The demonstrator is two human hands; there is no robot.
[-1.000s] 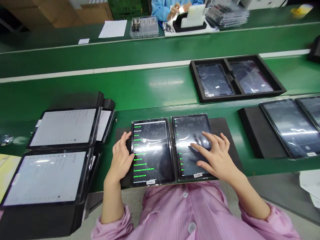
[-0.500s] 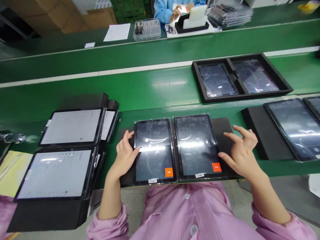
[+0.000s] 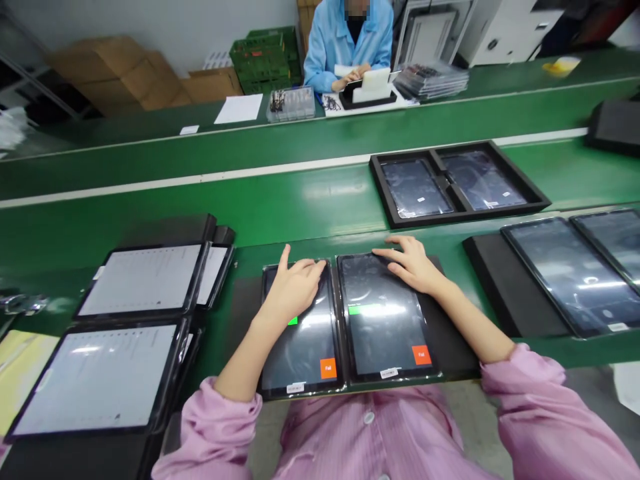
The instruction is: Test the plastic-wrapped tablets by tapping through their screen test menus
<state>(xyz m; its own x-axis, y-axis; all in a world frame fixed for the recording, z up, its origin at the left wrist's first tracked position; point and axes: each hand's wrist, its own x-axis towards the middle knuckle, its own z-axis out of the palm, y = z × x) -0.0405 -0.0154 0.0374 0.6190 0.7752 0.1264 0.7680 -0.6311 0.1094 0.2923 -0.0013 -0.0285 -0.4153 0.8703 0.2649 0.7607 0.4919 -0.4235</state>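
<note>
Two dark-screened tablets lie side by side before me on a black foam pad [image 3: 453, 347]. The left tablet [image 3: 305, 347] and the right tablet [image 3: 383, 333] each show an orange Fail box low on the right and a green mark higher up. Over the upper part of the left tablet lies my left hand [image 3: 295, 287], its index finger stretched out past the far edge. My right hand [image 3: 413, 263] reaches across the right tablet's upper right corner with fingers spread, fingertips at the screen. Neither hand grips anything; whether the fingertips press the glass I cannot tell.
At left, tablets with white screens [image 3: 143, 280] rest on black foam. More dark tablets [image 3: 565, 273] lie at right. A black tray [image 3: 463, 212] holding two tablets sits on the green belt [image 3: 280, 200]. Across it, a person in blue [image 3: 345, 47] works beside a parts box [image 3: 293, 105].
Both hands have moved from the tablets' outer sides onto their upper parts. Green marks now show on both screens. The view has tilted up, showing more of the person opposite.
</note>
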